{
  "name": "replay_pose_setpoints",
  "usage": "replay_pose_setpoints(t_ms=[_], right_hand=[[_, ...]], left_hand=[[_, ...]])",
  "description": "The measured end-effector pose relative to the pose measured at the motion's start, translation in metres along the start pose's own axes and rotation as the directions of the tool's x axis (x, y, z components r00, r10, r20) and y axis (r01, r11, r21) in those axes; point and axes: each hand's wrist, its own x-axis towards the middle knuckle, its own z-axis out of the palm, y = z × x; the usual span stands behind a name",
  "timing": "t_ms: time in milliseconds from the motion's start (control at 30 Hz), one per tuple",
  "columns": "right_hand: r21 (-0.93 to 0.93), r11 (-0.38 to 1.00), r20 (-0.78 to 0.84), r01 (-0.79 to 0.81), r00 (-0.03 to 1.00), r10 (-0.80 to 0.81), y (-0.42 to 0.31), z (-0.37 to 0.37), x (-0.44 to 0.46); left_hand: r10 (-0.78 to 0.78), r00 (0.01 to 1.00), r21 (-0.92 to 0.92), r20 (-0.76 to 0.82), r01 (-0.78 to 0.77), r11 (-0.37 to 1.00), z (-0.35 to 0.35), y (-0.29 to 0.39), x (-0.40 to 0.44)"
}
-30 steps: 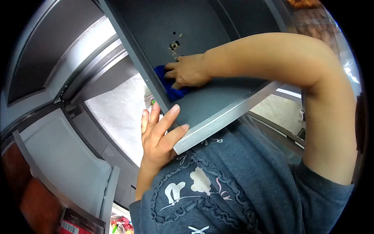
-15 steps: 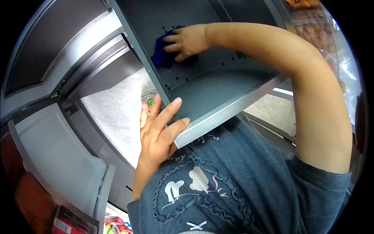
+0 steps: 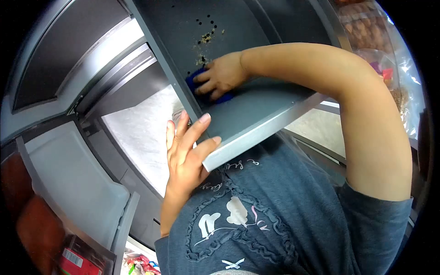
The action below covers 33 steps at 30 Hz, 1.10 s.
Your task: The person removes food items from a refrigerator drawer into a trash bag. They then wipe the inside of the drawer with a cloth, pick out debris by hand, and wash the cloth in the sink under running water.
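A blue cloth (image 3: 195, 81) lies on the floor of a grey drawer (image 3: 252, 145), near its left wall. My right hand (image 3: 222, 75) presses down on it, fingers bent over the fabric and partly covering it. Dark specks and pale crumbs (image 3: 206, 39) are scattered on the drawer floor, above the cloth in the view. Outside the drawer's near left corner, my left hand (image 3: 185, 153) rests against the edge with its fingers spread and nothing in them.
To the left a pale grey bin (image 3: 75, 174) stands by a dark red package with a barcode (image 3: 80, 261). Bagged food (image 3: 369, 32) is at the upper right. Colourful packets (image 3: 140, 265) show at the bottom. A whitish floor (image 3: 142, 128) is visible beyond the drawer.
My right hand and the cloth moved up the drawer, then back down towards its near left part. The crumbs now show more widely spread. My left hand has stayed at the corner.
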Motion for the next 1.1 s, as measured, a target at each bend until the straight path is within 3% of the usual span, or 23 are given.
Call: replay_pose_setpoints(t_ms=[33,200,267,367,467,533,633,667,733,833,967,1067,1100], right_hand=[[-0.003,1.000,0.051,-0.029,0.998,0.030,0.002,-0.003,-0.002],[-0.066,0.888,-0.054,-0.455,0.890,0.452,0.022,-0.029,-0.016],[-0.029,0.794,-0.097,-0.607,0.793,0.602,0.026,-0.050,-0.020],[0.103,0.678,-0.143,-0.728,0.664,0.734,0.038,-0.063,-0.024],[0.217,0.523,-0.252,-0.824,0.471,0.846,0.052,-0.070,-0.034],[0.264,0.474,-0.296,-0.840,0.397,0.869,0.063,-0.067,-0.050],[0.394,0.241,-0.101,-0.887,0.219,0.970,0.079,-0.034,-0.066],[0.516,0.215,-0.076,-0.829,0.206,0.976,0.087,-0.009,-0.072],[0.622,0.115,0.056,-0.774,0.191,0.980,0.087,0.009,-0.067],[0.794,0.087,0.064,-0.602,0.225,0.972,0.068,0.001,-0.062],[0.733,0.123,0.034,-0.669,0.217,0.976,0.053,0.013,-0.039],[0.823,0.064,0.040,-0.565,0.171,0.984,0.048,-0.006,-0.037],[0.838,0.135,-0.020,-0.529,0.218,0.976,0.055,-0.014,-0.036]], left_hand=[[0.015,1.000,0.026,0.010,-0.015,1.000,-0.003,-0.003,0.001],[0.035,0.999,0.005,-0.019,-0.035,0.999,-0.001,-0.004,0.010],[0.040,0.999,0.010,-0.015,-0.040,0.999,-0.003,-0.004,0.011],[0.052,0.999,-0.029,-0.007,-0.052,0.998,-0.004,-0.006,0.010],[0.062,0.998,-0.065,-0.001,-0.062,0.996,-0.006,-0.008,0.007],[0.053,0.998,-0.083,0.016,-0.052,0.995,-0.009,-0.008,0.005],[0.040,0.999,-0.101,0.029,-0.037,0.994,-0.013,-0.006,0.005],[0.039,0.999,-0.105,0.030,-0.036,0.994,-0.014,-0.005,0.004],[0.031,0.999,-0.111,0.032,-0.028,0.993,-0.015,-0.004,0.004],[0.031,0.999,-0.121,0.020,-0.028,0.992,-0.008,0.003,0.000],[0.042,0.999,-0.123,0.029,-0.038,0.992,-0.009,0.001,-0.003],[0.054,0.998,-0.117,0.025,-0.050,0.992,-0.008,0.000,-0.002],[0.058,0.998,-0.121,0.021,-0.055,0.991,-0.008,0.000,-0.002]])
